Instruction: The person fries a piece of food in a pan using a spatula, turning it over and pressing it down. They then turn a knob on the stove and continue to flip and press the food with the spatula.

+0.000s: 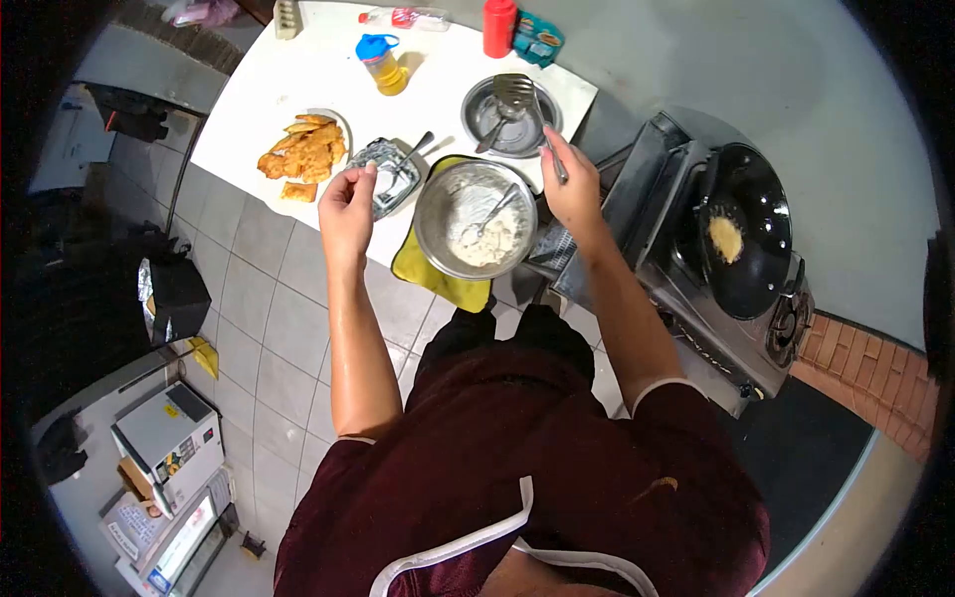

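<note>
Batter (489,239) sits pale and lumpy in the steel bowl (438,194) at the near edge of the white bench (288,80), with a spoon (494,209) leaning in it and a yellow cloth (430,273) under it. My hands are apart, one on each side of that bowl.

My left hand (346,211) hovers just left of the bowl, at the near edge of a crumpled foil tray (390,159) of white powder. Its fingertips are drawn together in a pinch; I cannot tell whether anything is between them.

My right hand (572,189) is clamped on the handle of a slotted spatula (515,92), whose head reaches away from me over a round metal plate (477,109) just beyond the bowl.

Left of the foil tray is a plate of golden fried pieces (303,149). Farther back on the bench stand a yellow bottle with a blue cap (383,65), a red bottle (499,25) and a teal packet (539,38).

Off to the right, well apart from the bench, a black wok (756,189) sits on the stove (647,179) with one yellow piece (725,239) in it
</note>
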{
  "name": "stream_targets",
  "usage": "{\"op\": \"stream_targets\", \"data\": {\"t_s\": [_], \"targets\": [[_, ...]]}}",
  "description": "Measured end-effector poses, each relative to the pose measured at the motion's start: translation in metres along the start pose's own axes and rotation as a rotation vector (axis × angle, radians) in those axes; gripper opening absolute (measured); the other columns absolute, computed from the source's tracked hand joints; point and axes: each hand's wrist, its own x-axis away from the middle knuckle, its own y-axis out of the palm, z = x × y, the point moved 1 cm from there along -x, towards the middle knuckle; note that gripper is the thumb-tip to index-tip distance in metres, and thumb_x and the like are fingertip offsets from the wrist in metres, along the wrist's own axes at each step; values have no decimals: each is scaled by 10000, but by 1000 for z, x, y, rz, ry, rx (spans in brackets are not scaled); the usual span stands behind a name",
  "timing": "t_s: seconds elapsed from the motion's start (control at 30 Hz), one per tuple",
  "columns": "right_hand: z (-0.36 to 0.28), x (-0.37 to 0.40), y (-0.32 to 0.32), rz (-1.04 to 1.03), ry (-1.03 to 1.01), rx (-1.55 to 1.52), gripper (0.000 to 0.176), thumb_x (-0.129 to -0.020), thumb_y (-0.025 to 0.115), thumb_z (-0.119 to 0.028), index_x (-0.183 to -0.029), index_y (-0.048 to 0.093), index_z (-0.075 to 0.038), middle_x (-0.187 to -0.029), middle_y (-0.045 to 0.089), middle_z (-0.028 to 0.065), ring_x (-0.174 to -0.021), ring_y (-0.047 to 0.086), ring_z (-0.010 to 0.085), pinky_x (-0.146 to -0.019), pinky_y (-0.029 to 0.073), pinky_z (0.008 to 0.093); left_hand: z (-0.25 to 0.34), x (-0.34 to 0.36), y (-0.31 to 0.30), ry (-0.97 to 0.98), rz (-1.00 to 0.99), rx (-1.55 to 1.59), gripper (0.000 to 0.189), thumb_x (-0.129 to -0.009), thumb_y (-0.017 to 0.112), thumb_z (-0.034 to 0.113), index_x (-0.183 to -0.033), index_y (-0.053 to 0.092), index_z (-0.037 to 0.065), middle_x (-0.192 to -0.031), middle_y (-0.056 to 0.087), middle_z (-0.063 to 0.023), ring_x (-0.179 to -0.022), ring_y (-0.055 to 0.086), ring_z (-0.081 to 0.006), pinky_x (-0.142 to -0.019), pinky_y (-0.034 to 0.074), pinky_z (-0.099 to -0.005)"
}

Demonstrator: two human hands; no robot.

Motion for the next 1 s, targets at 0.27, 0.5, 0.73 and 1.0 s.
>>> {"op": "stream_targets", "data": {"t_s": [0.27,0.5,0.73,1.0], "targets": [[28,8,25,-292,-100,54,342,-833,599,-50,-1173,568,-58,-866,615,199,-786,598,352,-682,470,400,-9,-14,-44,-66,1,-46,238,-871,630,235,-869,633,-3,-743,594,17,-661,486,-42,-576,369,-186],[18,10,9,-305,-46,123,305,-836,594,-40,-1140,590,-64,-910,625,170,-804,606,311,-699,472,351,-5,-23,-40,-22,-57,13,243,-869,633,240,-842,628,-1,-681,519,57,-620,427,-25,-545,336,-185],[4,17,5,-127,-135,100,270,-828,583,-23,-1098,590,-33,-835,623,177,-774,602,334,-675,478,380,12,-20,-24,31,-113,60,230,-860,644,229,-829,618,3,-667,493,70,-606,403,-16,-535,318,-174],[-51,20,-54,205,79,54,201,-853,555,-36,-1039,630,-19,-858,658,151,-762,656,225,-684,509,313,29,-5,26,90,-240,65,218,-862,645,225,-814,619,14,-646,452,83,-590,373,-17,-525,298,-179]]}}
